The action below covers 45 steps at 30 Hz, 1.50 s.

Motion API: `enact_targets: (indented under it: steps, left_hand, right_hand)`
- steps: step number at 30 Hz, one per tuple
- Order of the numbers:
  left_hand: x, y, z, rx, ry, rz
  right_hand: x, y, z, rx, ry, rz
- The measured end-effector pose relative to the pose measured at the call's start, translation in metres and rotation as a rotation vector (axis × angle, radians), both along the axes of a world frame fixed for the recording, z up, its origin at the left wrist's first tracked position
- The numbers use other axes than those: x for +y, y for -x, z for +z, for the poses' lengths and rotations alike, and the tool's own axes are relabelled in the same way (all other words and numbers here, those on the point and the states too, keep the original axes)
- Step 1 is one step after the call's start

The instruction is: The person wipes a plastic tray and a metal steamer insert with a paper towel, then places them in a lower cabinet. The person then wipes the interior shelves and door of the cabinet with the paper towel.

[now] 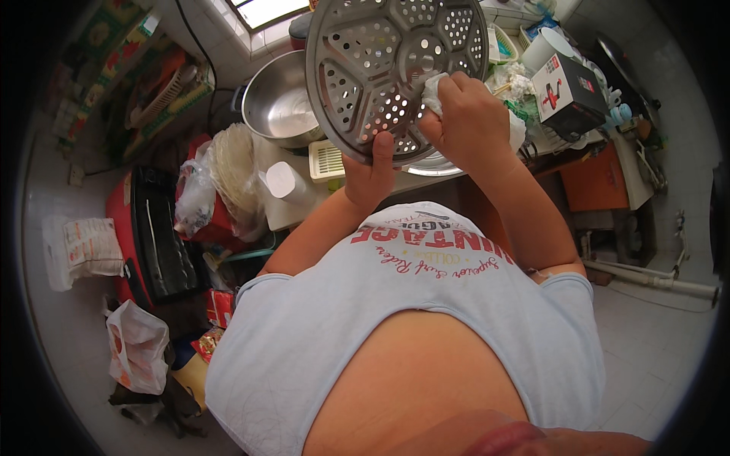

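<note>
My left hand [370, 176] grips the lower rim of a round perforated metal steamer tray [345, 43], its thumb lying over the near face. The tray is held up and tilted above the counter. In my right hand [470, 119] is a crumpled white cloth or paper towel [434, 94], pressed against the tray right of its middle. Behind the tray, partly hidden, a wide steel pot [279, 102] stands to the left. Below the tray shows the edge of another shiny metal piece [434, 165], mostly covered.
A white paper roll [285, 181] and a cream plastic basket [327, 161] sit on the counter [274, 214]. At right are a printed box [570, 94] and a white container [547, 48] among clutter. A red-and-black oven [159, 233] and plastic bags [234, 176] crowd the left.
</note>
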<state>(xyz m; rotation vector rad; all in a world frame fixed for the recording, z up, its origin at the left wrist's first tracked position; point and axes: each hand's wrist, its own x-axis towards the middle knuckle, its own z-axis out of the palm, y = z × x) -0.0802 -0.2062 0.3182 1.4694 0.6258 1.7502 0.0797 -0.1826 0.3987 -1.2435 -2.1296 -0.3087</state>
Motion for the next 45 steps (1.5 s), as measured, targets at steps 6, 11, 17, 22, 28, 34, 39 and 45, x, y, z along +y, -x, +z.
enact_targets:
  steps: [6, 11, 17, 22, 28, 34, 39, 45]
  left_hand:
    - [-0.002, 0.007, -0.018, 0.063, 0.078, 0.01]
    - [0.004, 0.008, -0.014, 0.141, 0.002, 0.04]
    - [0.006, 0.01, -0.006, 0.357, -0.011, 0.053]
    - [-0.002, 0.007, -0.02, 0.382, -0.076, 0.056]
    - [-0.006, 0.011, -0.023, 0.275, -0.061, 0.02]
    - [-0.004, 0.007, -0.04, -0.027, -0.054, 0.112]
    - [0.019, 0.021, -0.045, -0.069, 0.251, 0.085]
    - [0.027, 0.026, -0.033, -0.36, 0.628, -0.189]
  right_hand:
    - [-0.007, 0.018, -0.003, -0.008, -0.006, 0.091]
    - [-0.004, 0.016, -0.007, 0.023, -0.012, 0.075]
    - [0.0, 0.016, 0.011, 0.148, 0.067, 0.037]
    - [-0.002, 0.021, 0.024, 0.181, 0.089, 0.018]
    - [0.028, -0.009, 0.026, 0.208, 0.085, -0.151]
    - [0.024, -0.015, -0.006, 0.168, 0.197, -0.25]
    - [0.002, -0.014, -0.038, 0.257, 0.465, 0.097]
    - [-0.027, -0.043, -0.062, 0.947, 0.924, 0.569]
